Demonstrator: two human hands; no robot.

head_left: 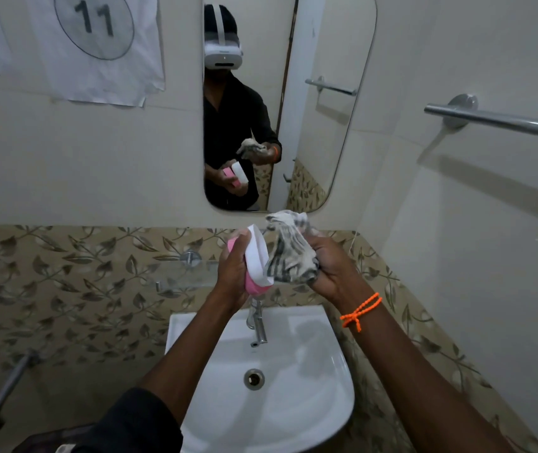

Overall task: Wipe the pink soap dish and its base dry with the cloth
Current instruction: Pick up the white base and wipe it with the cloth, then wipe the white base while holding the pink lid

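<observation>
The left hand (233, 273) grips the soap dish, its fingers and thumb curled round both parts held together above the white sink (310, 397). The pink soap dish (251, 287) sits on the palm side of the grip; its white base (258, 259) lies on the thumb side, facing the right hand. The long axis of the pair runs steeply, from the upper end near the fingertips, tilted slightly leftward and away, down to the lower pink end that projects below the heel of the hand. The broad white face is turned toward the cloth.

The right hand (333, 269) clenches a bunched striped cloth (290, 253), fingers curled into its folds. The cloth extends leftward from that grip and touches the white base along its right edge; a loose tuft rises above the knuckles. An orange beaded cord (360, 310) circles the right wrist.

Directly beneath the two grips stands the chrome tap (257, 325), with the drain (254, 379) lower in the basin. Behind the hands hangs a mirror (326, 93), which reflects the same pose. A metal towel rail (503, 120) is fixed to the wall on the right.
</observation>
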